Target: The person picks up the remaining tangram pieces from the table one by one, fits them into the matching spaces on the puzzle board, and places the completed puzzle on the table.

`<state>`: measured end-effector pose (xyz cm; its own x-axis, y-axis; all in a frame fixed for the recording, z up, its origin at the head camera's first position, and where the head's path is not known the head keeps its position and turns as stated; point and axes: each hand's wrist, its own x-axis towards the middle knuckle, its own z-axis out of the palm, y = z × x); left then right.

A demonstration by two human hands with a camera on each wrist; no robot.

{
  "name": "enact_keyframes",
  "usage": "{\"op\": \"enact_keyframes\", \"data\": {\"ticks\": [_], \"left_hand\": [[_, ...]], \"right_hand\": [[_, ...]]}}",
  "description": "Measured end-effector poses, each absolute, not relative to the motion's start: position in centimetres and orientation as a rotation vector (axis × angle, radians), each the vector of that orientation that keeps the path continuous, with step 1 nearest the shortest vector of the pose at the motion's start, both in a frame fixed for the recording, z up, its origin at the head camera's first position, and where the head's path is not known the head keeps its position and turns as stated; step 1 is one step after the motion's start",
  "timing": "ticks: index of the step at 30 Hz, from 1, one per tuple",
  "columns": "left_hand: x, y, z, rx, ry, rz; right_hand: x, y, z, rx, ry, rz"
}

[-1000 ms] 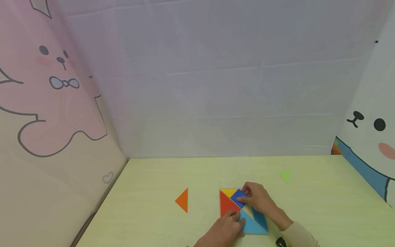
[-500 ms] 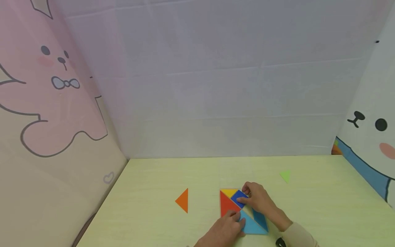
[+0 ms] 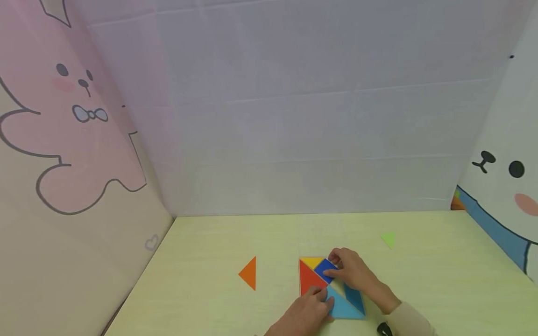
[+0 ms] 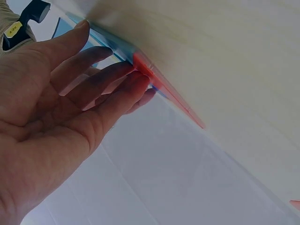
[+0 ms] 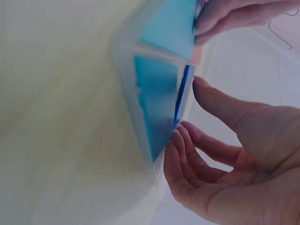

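On the table (image 3: pixel 201 256), left to right: the loose triangle (image 3: pixel 250 274) sits alone, then my cluster of pieces in the middle. Here's the corner triangle (image 3: pixel 311 262) at far left, the left large triangle (image 3: pixel 310 278) just before it, the near large triangle (image 3: pixel 344 307) closest to me, the parallelogram (image 3: pixel 354 297) along the right. The square (image 3: pixel 324 268) is behind, under my right hand (image 3: pixel 355 270); my left hand (image 3: pixel 304 311) is at near left. Far right, behind: another triangle (image 3: pixel 389 239).

Left grip (image 3: pixel 303 311) loosely bent, right grip (image 3: pixel 352 269) bent, thumb (image 5: pixel 218 102) apart from fingers (image 5: pixel 175 175)
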<state>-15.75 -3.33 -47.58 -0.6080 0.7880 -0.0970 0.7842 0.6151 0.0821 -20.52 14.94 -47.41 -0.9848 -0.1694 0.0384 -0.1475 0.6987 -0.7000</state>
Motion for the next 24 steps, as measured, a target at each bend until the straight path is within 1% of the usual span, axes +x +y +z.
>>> {"op": "enact_keyframes", "data": {"ticks": [4, 9, 19, 24], "left_hand": [[-16.04, -3.35, -48.33, 1.328, 2.701, 0.051], [-15.96, -3.29, -47.91, 1.285, 2.684, 0.067], [-15.84, -3.24, -47.56, 1.272, 2.694, 0.081], [-16.11, -3.17, -48.18, 1.272, 2.686, 0.090]], "right_hand": [[-20.51, 15.52, -46.85, -0.373, 2.814, -1.126], [-20.51, 15.98, -46.66, -0.504, 2.794, -1.053], [-20.36, 15.80, -46.81, -0.446, 2.808, -1.016], [-20.40, 15.98, -46.93, -0.486, 2.816, -1.006]]}}
